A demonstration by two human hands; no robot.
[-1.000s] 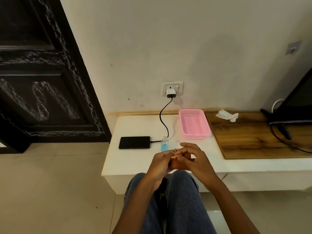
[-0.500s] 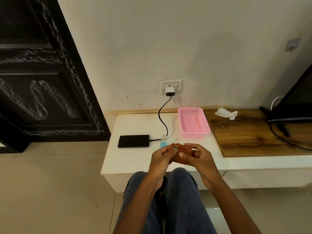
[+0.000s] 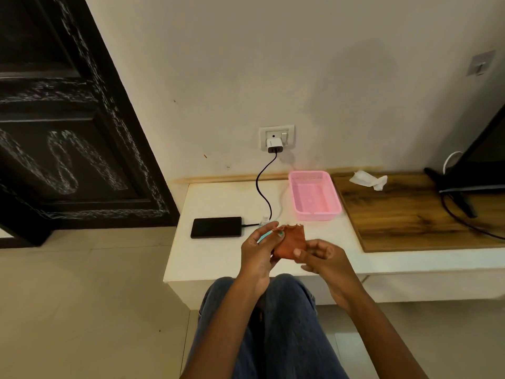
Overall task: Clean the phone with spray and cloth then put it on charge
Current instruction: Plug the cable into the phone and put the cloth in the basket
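Pinching a small rust-brown cloth [image 3: 290, 245] between them, the left hand [image 3: 259, 251] and right hand [image 3: 320, 257] hover above the near edge. Farther left lies the phone [image 3: 216, 227], already cabled; wiping may tug the plug loose.

I've got one view only, head-worn, wide-angle, looking forward and down from a seated height. My knees [image 3: 273, 324] fill the bottom edge, the worktop [image 3: 218, 258] sits close in front, and the wall [image 3: 300, 64] faces me square on, bowing at the edges.
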